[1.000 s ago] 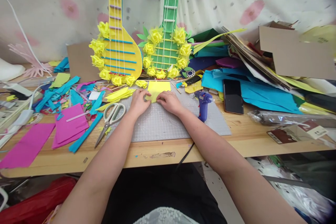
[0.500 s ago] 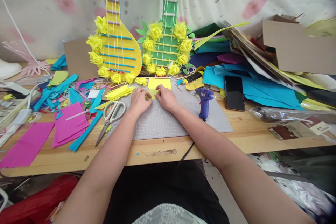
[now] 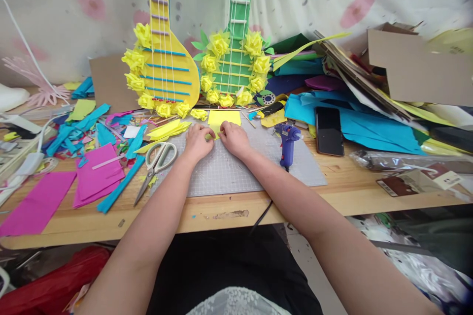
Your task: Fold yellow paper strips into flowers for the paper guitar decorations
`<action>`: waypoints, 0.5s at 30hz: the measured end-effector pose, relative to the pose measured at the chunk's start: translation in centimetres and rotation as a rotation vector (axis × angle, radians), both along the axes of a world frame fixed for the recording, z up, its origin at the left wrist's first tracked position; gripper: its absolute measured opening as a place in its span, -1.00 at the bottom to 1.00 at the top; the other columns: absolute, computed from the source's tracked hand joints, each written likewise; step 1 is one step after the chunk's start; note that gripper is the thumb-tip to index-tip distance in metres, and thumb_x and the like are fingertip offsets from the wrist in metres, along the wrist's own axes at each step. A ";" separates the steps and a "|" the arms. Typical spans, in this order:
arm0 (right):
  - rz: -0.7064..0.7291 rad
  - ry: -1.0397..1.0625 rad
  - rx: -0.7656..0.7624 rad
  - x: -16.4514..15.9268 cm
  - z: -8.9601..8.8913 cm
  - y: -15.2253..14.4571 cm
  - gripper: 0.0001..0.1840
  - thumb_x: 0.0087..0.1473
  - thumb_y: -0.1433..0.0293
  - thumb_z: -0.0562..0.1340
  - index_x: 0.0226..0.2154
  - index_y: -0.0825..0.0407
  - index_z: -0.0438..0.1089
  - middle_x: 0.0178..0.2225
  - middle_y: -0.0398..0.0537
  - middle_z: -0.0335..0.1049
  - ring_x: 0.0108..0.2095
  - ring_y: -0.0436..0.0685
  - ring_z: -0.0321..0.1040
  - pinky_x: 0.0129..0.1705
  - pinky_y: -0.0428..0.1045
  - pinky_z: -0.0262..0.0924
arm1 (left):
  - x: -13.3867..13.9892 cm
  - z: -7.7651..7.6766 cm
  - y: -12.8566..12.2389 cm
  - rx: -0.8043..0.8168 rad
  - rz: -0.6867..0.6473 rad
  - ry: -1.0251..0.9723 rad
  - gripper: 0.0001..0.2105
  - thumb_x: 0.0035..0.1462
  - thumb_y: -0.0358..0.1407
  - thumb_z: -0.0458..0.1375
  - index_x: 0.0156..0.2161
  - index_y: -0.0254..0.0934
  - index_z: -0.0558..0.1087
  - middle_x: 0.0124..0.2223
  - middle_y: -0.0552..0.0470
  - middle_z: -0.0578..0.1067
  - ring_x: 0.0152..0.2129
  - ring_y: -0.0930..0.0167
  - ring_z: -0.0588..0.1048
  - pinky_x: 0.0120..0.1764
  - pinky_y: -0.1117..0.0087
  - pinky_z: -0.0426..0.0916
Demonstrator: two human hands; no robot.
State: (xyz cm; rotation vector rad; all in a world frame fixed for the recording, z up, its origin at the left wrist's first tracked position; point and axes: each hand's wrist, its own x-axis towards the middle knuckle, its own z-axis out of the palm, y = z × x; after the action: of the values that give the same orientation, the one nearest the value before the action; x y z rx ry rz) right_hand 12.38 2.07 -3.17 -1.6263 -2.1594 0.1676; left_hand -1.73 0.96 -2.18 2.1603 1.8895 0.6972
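Observation:
Between my hands a small piece of yellow crepe paper (image 3: 217, 134) shows just above the grey cutting mat (image 3: 218, 172). My left hand (image 3: 199, 141) pinches its left side with curled fingers. At the opposite side, my right hand (image 3: 233, 139) has its fingers bent onto the same piece. Directly behind lies a flat yellow paper sheet (image 3: 224, 117). A bunch of cut yellow strips (image 3: 168, 130) rests left of my left hand, with open-bladed scissors (image 3: 157, 165) nearer the table edge. The blue glue gun (image 3: 288, 143) stands on the mat to the right.
Behind stand a yellow paper guitar (image 3: 172, 66) and a green one (image 3: 236, 59), both trimmed with yellow paper flowers. Magenta sheets (image 3: 99, 174) and blue scraps crowd the left. On the right are a phone (image 3: 329, 130), blue paper (image 3: 384, 133) and stacked cardboard (image 3: 417, 69).
Both hands stay nearly in place. Their fingers have shifted slightly on the yellow piece, and less of it shows between them. Everything else lies as before.

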 end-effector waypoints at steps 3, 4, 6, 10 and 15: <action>-0.004 -0.033 0.004 0.0 0.1 0.0 -0.84 0.12 0.37 0.06 -0.25 0.06 0.29 -0.26 0.04 0.39 -0.22 0.16 0.28 -0.21 0.01 0.09 | 0.3 0.0 0.1 -0.005 0.031 -0.001 -0.90 -0.03 -0.34 0.12 -0.40 -0.16 0.49 -0.21 -0.02 0.37 -0.10 0.25 0.30 0.00 0.20 0.18; -0.004 -0.042 0.003 -0.1 0.1 -0.1 -0.84 0.13 0.37 0.06 -0.25 0.06 0.29 -0.26 0.04 0.38 -0.22 0.16 0.28 -0.21 0.00 0.09 | 0.3 0.0 0.1 -0.004 0.042 -0.006 -0.91 -0.02 -0.31 0.12 -0.41 -0.16 0.49 -0.21 -0.02 0.37 -0.11 0.25 0.31 0.00 0.20 0.18; -0.004 -0.056 -0.001 -0.1 0.3 -0.2 -0.83 0.13 0.37 0.05 -0.25 0.06 0.30 -0.25 0.05 0.38 -0.22 0.16 0.28 -0.21 0.00 0.09 | 0.4 0.0 0.2 -0.001 0.053 -0.014 -0.90 -0.02 -0.25 0.14 -0.41 -0.17 0.49 -0.22 -0.02 0.38 -0.11 0.25 0.31 0.00 0.20 0.18; 0.005 -0.072 -0.009 -0.1 0.6 -0.4 -0.80 0.14 0.34 0.04 -0.25 0.07 0.30 -0.24 0.07 0.37 -0.21 0.17 0.27 -0.19 0.01 0.09 | 0.5 0.2 0.2 -0.022 0.058 -0.014 -0.90 -0.04 -0.24 0.17 -0.39 -0.16 0.50 -0.19 -0.02 0.38 -0.09 0.25 0.31 0.00 0.21 0.17; 0.034 -0.060 -0.007 0.0 0.7 -0.6 -0.79 0.11 0.34 0.06 -0.22 0.06 0.29 -0.22 0.07 0.34 -0.19 0.18 0.25 -0.16 0.02 0.09 | 0.6 0.6 0.1 -0.057 0.094 -0.011 -0.89 -0.05 -0.24 0.18 -0.37 -0.15 0.52 -0.16 -0.02 0.37 -0.06 0.25 0.30 0.03 0.21 0.15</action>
State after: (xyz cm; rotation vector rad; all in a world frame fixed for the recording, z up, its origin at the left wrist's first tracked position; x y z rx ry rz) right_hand 12.43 1.43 -2.49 -1.6182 -2.2348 0.1393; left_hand -1.13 1.10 -1.59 2.0413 1.9912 0.6617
